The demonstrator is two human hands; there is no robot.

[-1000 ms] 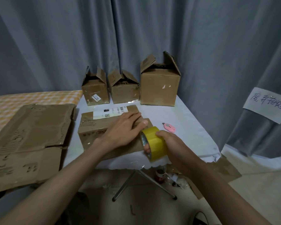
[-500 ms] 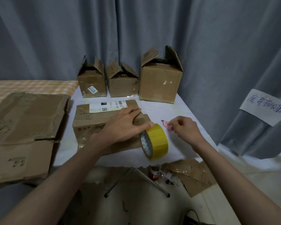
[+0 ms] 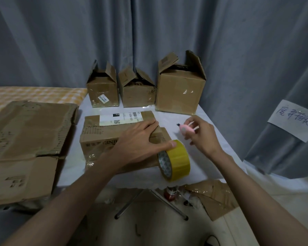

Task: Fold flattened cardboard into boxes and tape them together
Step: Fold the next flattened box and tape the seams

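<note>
Taping a folded brown cardboard box (image 3: 117, 137) at frame centre on the white worktop (image 3: 199, 167). Left hand (image 3: 137, 144) pressing flat, fingers straight, steadying the yellow tape roll (image 3: 176, 159). Right hand (image 3: 201, 135) pinching a small pink cutter (image 3: 184, 130). Next, likely cutting the tape.

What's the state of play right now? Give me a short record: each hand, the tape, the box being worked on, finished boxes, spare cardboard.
left hand: flat on the box, thumb touching the tape roll
right hand: lifted above the table, fingers holding the pink cutter
tape roll: yellow, on edge at the box's near right corner
box: lying on the white table, white label on top
finished boxes: three at the back, top flaps open
flat cardboard: stacked to the left
</note>
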